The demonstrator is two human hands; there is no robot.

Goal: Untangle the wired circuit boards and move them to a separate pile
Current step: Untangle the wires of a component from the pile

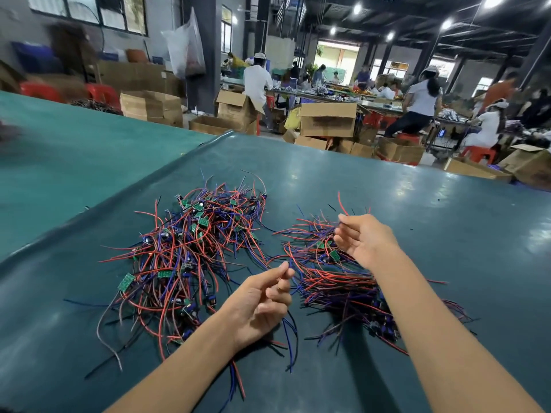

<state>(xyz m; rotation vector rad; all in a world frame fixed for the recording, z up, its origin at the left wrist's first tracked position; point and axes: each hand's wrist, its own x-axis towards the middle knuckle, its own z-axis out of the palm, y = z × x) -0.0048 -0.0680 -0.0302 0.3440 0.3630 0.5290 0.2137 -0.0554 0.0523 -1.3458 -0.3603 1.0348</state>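
A big tangled pile (185,254) of small green circuit boards with red, blue and black wires lies left of centre on the dark green table (417,210). A smaller, flatter pile (334,281) lies to its right. My left hand (262,302) hovers between the two piles with curled fingers, pinching red and blue wires that hang below it. My right hand (363,236) is over the far part of the right pile and pinches thin wire ends, a red wire sticking up above it. A green board (334,254) shows just below that hand.
A lighter teal sheet (74,162) covers the table's left part, with a raised fold between the two. Beyond the far edge stand cardboard boxes (328,119), red stools and several people at other benches. Bare table surface lies right of the piles.
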